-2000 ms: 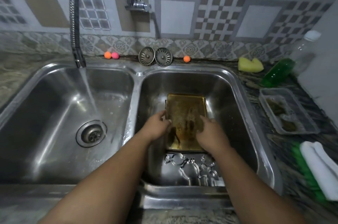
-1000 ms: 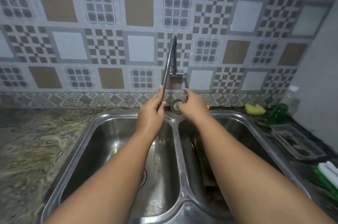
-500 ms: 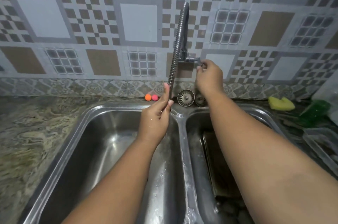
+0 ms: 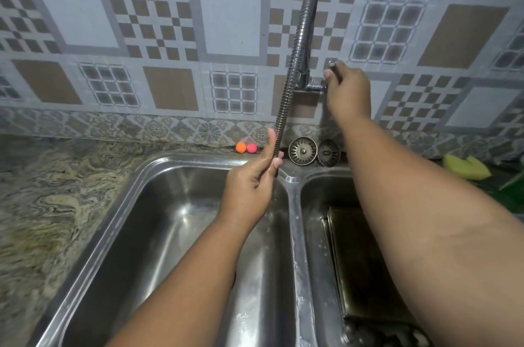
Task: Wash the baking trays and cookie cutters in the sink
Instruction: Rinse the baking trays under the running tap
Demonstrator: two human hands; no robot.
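While both hands are up at the tap, the baking tray [image 4: 365,267] sits low in the right-hand basin of the sink [image 4: 295,233], lower right of the frame, lying flat and half hidden under the right forearm. Neither hand is touching it, they're well apart from it and from each other. The left hand [image 4: 249,187], mid-frame, is wrapped around the lower end of the flexible spout [image 4: 295,63], roughly over the divider between the basins. The right hand [image 4: 347,91], upper right of centre, pinches the tap handle [image 4: 331,63] against the tiled wall. My guess is the water's being aimed toward the tray side, though I can't see any stream. The tray looks like thin stiff metal, probably light, but it's browned and likely greasy, so it'll be slick once wet. I'd grab it by the raised rim on the two long sides, thumbs hooked over the edge, not by the flat bottom. Those dim shapes at the bottom edge just below the tray are probably the cookie cutters [image 4: 382,331], but it's too dark to be sure.
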